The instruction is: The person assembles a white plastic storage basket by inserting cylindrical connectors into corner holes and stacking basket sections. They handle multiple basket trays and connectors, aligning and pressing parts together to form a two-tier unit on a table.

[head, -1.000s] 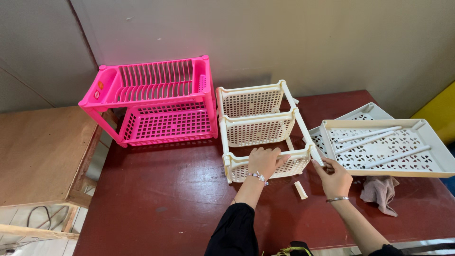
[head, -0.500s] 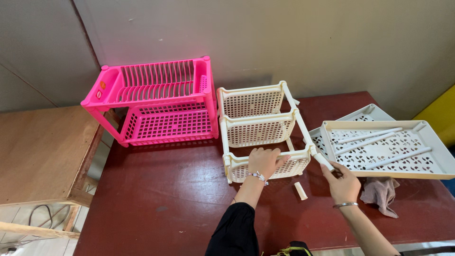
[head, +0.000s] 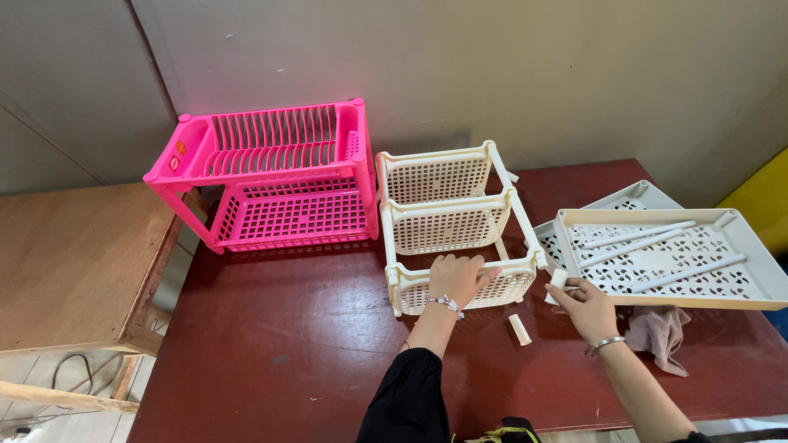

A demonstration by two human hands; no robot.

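Left hand (head: 456, 278) at 6 o'clock of the cream perforated plastic three-tier rack (head: 455, 226), fingers curled over the top rail of its nearest tier, gripping it. Right hand (head: 584, 307) at 3 o'clock of that tier, fingers closed around a short cream plastic tube (head: 557, 284), held just beside the rack's near right corner post; whether tube and post touch, cannot tell. Rack lying on its back across the dark red wooden table (head: 312, 344), tiers opening toward the viewer. Second short cream plastic peg (head: 519, 328) loose on the table at 5 o'clock of the rack, between both wrists. Pale grey perforated plastic tray (head: 669, 258) at 3 o'clock, holding three long white plastic rods (head: 648, 246), stacked over another like tray. Crumpled pinkish cloth (head: 657, 332) under that tray's near edge. Bright pink plastic two-tier dish rack (head: 271, 176) at 10 o'clock, upright against the wall. Bare plywood side table (head: 74, 262) at 9 o'clock.
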